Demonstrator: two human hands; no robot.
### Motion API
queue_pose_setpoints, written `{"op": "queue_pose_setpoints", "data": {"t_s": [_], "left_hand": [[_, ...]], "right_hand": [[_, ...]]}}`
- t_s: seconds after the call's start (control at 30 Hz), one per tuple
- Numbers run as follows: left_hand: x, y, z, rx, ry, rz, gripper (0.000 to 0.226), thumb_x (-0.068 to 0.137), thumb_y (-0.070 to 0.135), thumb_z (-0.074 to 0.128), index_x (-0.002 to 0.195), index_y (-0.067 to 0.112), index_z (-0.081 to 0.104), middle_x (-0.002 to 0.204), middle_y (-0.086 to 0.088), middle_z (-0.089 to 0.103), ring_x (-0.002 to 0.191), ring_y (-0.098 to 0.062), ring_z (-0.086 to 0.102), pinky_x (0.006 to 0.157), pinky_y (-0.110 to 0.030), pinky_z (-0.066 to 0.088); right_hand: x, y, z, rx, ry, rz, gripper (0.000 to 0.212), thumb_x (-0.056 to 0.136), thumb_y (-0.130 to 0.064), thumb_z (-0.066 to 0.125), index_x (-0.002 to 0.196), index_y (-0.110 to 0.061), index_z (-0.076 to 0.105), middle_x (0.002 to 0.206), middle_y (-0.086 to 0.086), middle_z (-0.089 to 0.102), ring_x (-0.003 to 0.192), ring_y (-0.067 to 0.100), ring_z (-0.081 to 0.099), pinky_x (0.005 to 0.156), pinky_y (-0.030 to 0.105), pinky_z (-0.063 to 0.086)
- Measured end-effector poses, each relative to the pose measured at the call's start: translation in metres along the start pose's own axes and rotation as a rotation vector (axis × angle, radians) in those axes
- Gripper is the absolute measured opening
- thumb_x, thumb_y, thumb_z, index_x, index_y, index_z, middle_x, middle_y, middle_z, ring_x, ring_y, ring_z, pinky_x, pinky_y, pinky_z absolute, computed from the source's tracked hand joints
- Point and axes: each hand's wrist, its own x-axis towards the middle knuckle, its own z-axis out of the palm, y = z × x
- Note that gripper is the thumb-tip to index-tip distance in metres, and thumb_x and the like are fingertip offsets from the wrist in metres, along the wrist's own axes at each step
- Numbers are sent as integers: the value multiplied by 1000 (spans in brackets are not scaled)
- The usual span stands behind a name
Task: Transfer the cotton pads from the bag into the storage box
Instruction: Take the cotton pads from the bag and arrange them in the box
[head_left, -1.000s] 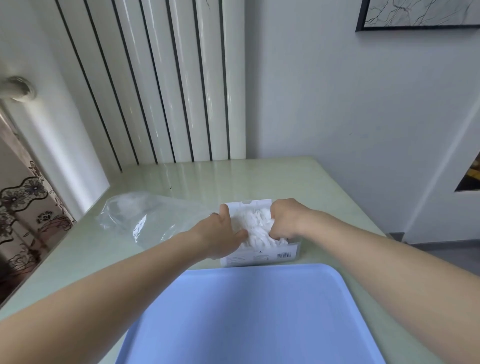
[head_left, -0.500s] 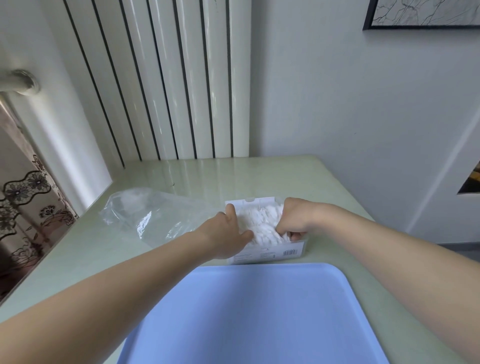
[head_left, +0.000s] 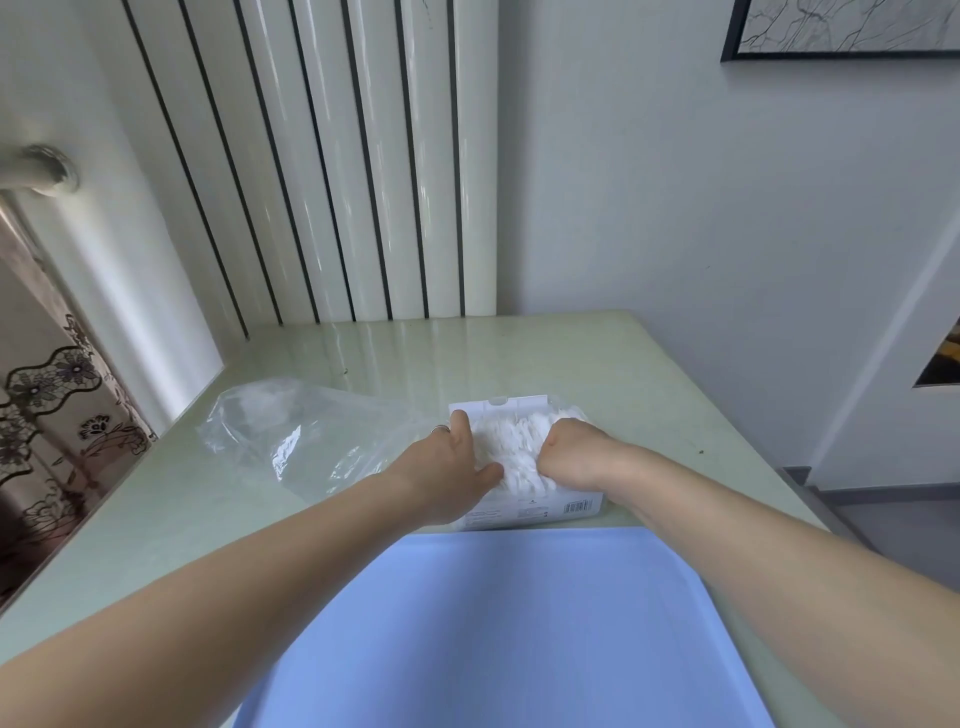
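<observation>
On the pale green table (head_left: 597, 364), just beyond the blue tray (head_left: 519, 623), stands the white storage box (head_left: 530, 506), and the cotton pads (head_left: 514, 441) already fill it in a loose heap that rises above its rim. Both hands are at the box. The left hand (head_left: 452, 467) lies at the left side of the heap with the thumb along the near edge and the fingers rather straight, pressing on the pads; a ring shows on one finger. The right hand (head_left: 576, 457) is curled into a fist on the right part of the heap; whether it pinches some pads inside the fist I cannot tell.

The pads look very light, soft and springy, with a fluffy matt surface. I judge they will compress easily and then spring up again, so a flat palm from above should handle them better than a pinch. The box seems of thin stiff plastic, with printed text and a barcode on its near wall; probably it slides easily on the glossy table, so one hand should hold its side.

The clear plastic bag (head_left: 311, 441) lies crumpled to the left, thin and shiny, touching the box or nearly so. It looks almost empty.
</observation>
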Motion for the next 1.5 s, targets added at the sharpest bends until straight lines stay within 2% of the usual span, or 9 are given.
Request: {"op": "queue_pose_setpoints", "data": {"t_s": [0.17, 0.3, 0.5, 0.67, 0.93, 1.1, 1.27, 1.37, 1.5], "left_hand": [[-15, 6, -17, 49, -39, 31, 28, 104, 38, 42, 106, 11, 36, 93, -9, 45, 82, -28, 50, 72, -37, 41], [-27, -5, -45, -18, 80, 33, 32, 101, 41, 41, 114, 12, 37, 72, -9, 65, 68, -29, 65, 67, -39, 52], [-35, -78, -90, -259, 512, -99, 15, 94, 28, 47, 106, 21, 53, 89, 3, 69, 80, -23, 63, 66, -34, 50], [-31, -163, -71, -436, 433, -331, 36, 97, 28, 52, 132, 22, 48, 124, -6, 58, 96, -25, 58, 68, -29, 46], [-11, -243, -48, -630, 423, -457, 75, 95, 36, 58, 159, 27, 20, 163, -7, 23, 149, -25, 24, 118, -40, 25], [11, -273, -46, -778, 394, -438, 69, 99, 36, 52, 159, 30, 18, 160, 1, 32, 142, -23, 38, 112, -35, 32], [28, -280, -38, -801, 450, -395, 36, 96, 27, 55, 131, 19, 55, 96, 3, 62, 77, -17, 61, 73, -29, 55], [32, -274, -29, -891, 441, -360, 17, 98, 12, 51, 111, 11, 63, 84, -2, 59, 69, -17, 55, 47, -16, 43], [36, -275, -17, -988, 363, -318, 16, 95, 19, 54, 99, 12, 67, 85, 0, 61, 77, -15, 56, 66, -28, 43]], "right_hand": [[-11, -8, -10, -85, 10, -42, 21, 83, -4, 39, 64, -13, 37, 65, 5, 43, 55, 20, 41, 49, 24, 31], [-32, -26, -10, -330, 177, -194, 24, 86, -10, 44, 104, -14, 59, 108, 4, 59, 96, 26, 60, 79, 33, 52], [-46, -62, 37, -156, 216, -746, 39, 93, -4, 42, 118, -18, 69, 120, -5, 65, 115, 14, 56, 96, 27, 45], [-39, -75, 71, -249, 145, -869, 57, 93, 5, 37, 142, -22, 48, 141, -7, 48, 133, 14, 39, 106, 27, 37], [20, -109, 97, -100, -59, -707, 62, 92, 1, 33, 137, -38, 50, 141, -10, 42, 124, 20, 53, 104, 36, 44], [68, -154, 116, -176, 62, -779, 38, 94, -20, 57, 132, -17, 51, 113, 0, 51, 92, 19, 58, 81, 29, 47], [98, -196, 133, -66, 91, -814, 57, 93, 1, 50, 148, -9, 40, 147, 16, 38, 132, 32, 43, 108, 38, 39], [122, -215, 140, -115, 120, -782, 65, 92, -4, 56, 152, -17, 33, 143, 16, 36, 128, 34, 43, 104, 40, 40], [142, -234, 150, -220, 289, -686, 62, 93, -16, 52, 150, -23, 27, 129, 13, 38, 116, 32, 49, 92, 41, 48]]}}
